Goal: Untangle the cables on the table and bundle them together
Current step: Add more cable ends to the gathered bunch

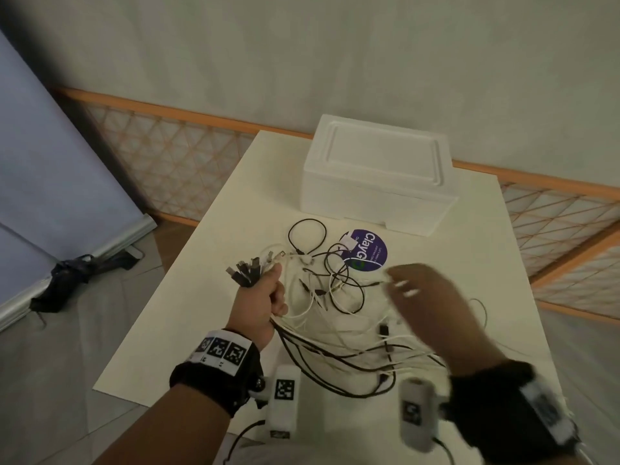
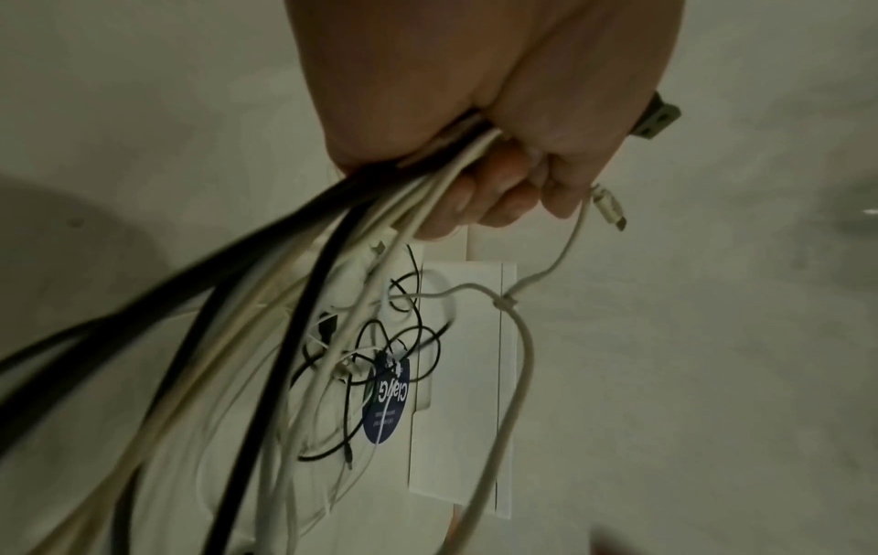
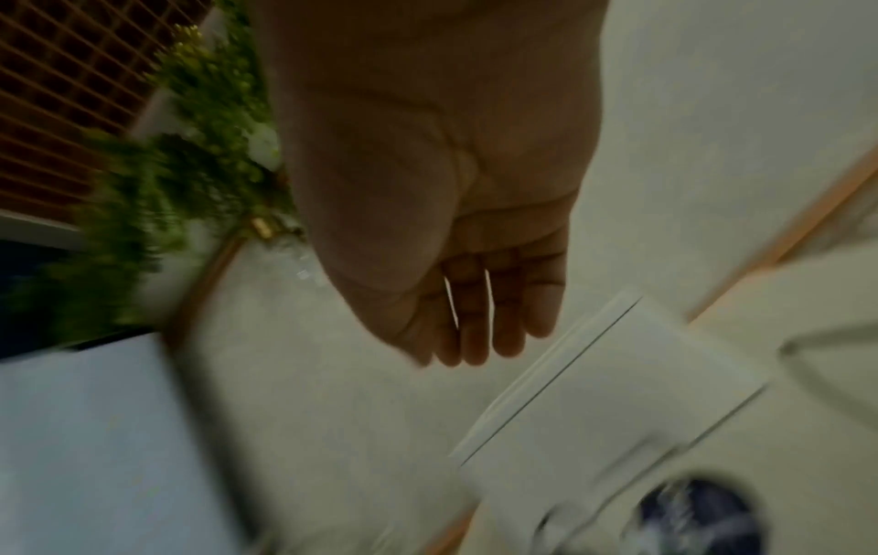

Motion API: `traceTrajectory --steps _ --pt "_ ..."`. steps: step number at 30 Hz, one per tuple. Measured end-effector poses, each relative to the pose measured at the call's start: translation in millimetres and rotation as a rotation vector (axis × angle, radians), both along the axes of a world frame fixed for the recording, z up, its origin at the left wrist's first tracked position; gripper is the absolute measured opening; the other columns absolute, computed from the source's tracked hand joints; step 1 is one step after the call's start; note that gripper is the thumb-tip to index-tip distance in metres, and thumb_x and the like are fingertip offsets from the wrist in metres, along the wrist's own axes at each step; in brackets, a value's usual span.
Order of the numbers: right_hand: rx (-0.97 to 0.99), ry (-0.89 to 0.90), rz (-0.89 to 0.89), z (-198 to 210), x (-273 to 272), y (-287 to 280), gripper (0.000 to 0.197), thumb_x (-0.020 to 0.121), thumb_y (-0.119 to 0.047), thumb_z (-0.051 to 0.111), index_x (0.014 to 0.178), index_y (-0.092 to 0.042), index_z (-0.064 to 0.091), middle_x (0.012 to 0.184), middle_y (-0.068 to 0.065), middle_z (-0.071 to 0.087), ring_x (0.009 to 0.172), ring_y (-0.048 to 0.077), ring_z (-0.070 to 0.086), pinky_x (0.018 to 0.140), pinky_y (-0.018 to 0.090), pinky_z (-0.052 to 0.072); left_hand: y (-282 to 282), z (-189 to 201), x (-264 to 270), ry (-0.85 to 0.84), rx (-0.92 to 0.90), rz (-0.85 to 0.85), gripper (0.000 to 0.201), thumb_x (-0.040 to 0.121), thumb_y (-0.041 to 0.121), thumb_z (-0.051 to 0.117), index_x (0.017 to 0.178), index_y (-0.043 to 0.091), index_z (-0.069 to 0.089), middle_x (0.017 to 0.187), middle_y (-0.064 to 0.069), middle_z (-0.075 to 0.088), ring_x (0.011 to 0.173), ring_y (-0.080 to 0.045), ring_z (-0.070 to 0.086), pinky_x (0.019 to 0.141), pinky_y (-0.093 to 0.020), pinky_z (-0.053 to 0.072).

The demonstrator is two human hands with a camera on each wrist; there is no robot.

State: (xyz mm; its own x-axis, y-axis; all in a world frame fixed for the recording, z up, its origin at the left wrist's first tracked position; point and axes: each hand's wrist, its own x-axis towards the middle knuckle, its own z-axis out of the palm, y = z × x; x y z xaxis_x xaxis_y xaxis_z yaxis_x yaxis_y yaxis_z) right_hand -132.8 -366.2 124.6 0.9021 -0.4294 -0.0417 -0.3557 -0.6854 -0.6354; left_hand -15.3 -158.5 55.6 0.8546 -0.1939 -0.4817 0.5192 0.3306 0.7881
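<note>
On the white table (image 1: 214, 263), left hand (image 1: 265, 297) fisted the cables (image 1: 335, 350) w/ plug ends aligned for bundling, while right hand (image 1: 422, 297), fingers straight & empty, hovered over the loose tangle.

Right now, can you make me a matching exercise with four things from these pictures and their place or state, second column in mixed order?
Things:
1. left hand
2. right hand
3. white foam box
4. round purple sticker

Places or states:
A. flat on the table, in front of the box
B. fingers straight, holding nothing, above the loose cables
C. grips a bunch of black and white cables
D. at the far end of the table, lid on

Pairs: 1-C, 2-B, 3-D, 4-A
</note>
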Motion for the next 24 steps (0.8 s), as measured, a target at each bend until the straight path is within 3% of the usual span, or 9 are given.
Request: traceTrajectory --steps 2,4,7,13,16,19,21,22,24 --pt "0.056 0.184 0.264 3.8 20.1 48.4 0.049 0.078 -0.057 0.064 0.121 -0.035 0.056 0.106 -0.014 0.063 0.089 0.006 0.061 0.078 0.027 0.048 -2.0 4.2 -4.2 -0.007 0.037 -0.028 0.032 0.095 0.019 0.057 0.064 0.015 0.046 0.048 0.000 0.034 0.037 -0.010 0.024 0.043 -0.023 0.022" --pt "-0.005 0.263 0.384 -2.4 38.7 73.9 0.054 0.084 -0.053 0.060 0.131 -0.028 0.049 0.112 -0.007 0.065 0.098 0.012 0.061 0.084 0.029 0.048 -2.9 6.8 -6.8 -0.027 0.082 -0.055 0.030 0.094 0.018 0.058 0.066 0.014 0.047 0.047 0.001 0.035 0.037 -0.010 0.025 0.043 -0.023 0.021" --pt "-0.067 0.115 0.263 -7.5 51.0 65.9 0.025 0.097 -0.023 0.048 0.117 -0.017 0.061 0.105 0.006 0.069 0.095 0.023 0.063 0.083 0.033 0.049 0.7 11.4 -9.2 -0.046 0.043 -0.023 0.029 0.094 0.018 0.058 0.067 0.014 0.047 0.048 0.001 0.034 0.037 -0.009 0.024 0.041 -0.022 0.020" --pt "-0.038 -0.128 -0.108 16.4 22.0 -19.1 0.034 0.093 -0.040 0.053 0.089 -0.011 0.070 0.078 0.005 0.066 0.076 0.024 0.057 0.063 0.029 0.033 26.8 6.8 -3.5 0.053 -0.203 0.161 0.037 0.096 0.034 0.051 0.063 0.018 0.043 0.049 0.002 0.035 0.035 -0.007 0.025 0.037 -0.018 0.024" --pt "-0.079 -0.081 -0.135 17.3 1.8 -51.6 0.036 0.089 -0.043 0.058 0.077 -0.012 0.071 0.075 0.007 0.069 0.074 0.024 0.060 0.066 0.032 0.040 31.4 3.7 -0.3 0.099 -0.283 0.211 0.048 0.097 0.040 0.047 0.054 0.020 0.037 0.047 0.003 0.036 0.033 -0.007 0.026 0.037 -0.016 0.025" --pt "-0.254 0.179 -0.069 -2.4 -7.8 -64.5 0.042 0.088 -0.053 0.054 0.067 -0.019 0.063 0.066 0.000 0.063 0.068 0.020 0.059 0.067 0.035 0.048 26.2 2.7 0.6 0.103 -0.285 0.200 0.057 0.097 0.042 0.047 0.045 0.021 0.038 0.047 0.003 0.037 0.033 -0.007 0.027 0.036 -0.016 0.025" --pt "-0.452 0.415 -0.012 -17.4 -8.4 -61.2 0.043 0.091 -0.057 0.045 0.070 -0.022 0.060 0.077 -0.002 0.064 0.078 0.020 0.061 0.074 0.036 0.049 23.6 2.1 1.4 0.104 -0.266 0.198 0.055 0.096 0.042 0.048 0.047 0.019 0.037 0.048 0.002 0.038 0.033 -0.007 0.027 0.036 -0.016 0.025" --pt "-0.554 0.468 0.003 -20.0 -8.2 -55.4 0.039 0.091 -0.058 0.043 0.080 -0.026 0.063 0.090 -0.004 0.065 0.088 0.018 0.062 0.079 0.035 0.048 22.3 2.9 1.6 0.099 -0.254 0.191 0.055 0.097 0.042 0.047 0.049 0.018 0.036 0.049 0.000 0.039 0.033 -0.008 0.028 0.036 -0.016 0.026" --pt "-0.626 0.367 0.078 -25.6 -5.0 -36.9 0.043 0.088 -0.061 0.044 0.113 -0.031 0.062 0.121 -0.005 0.060 0.113 0.017 0.056 0.095 0.037 0.042 17.8 6.0 -0.5 0.079 -0.232 0.155 0.059 0.097 0.043 0.045 0.046 0.016 0.035 0.049 -0.003 0.042 0.033 -0.009 0.030 0.037 -0.016 0.028"
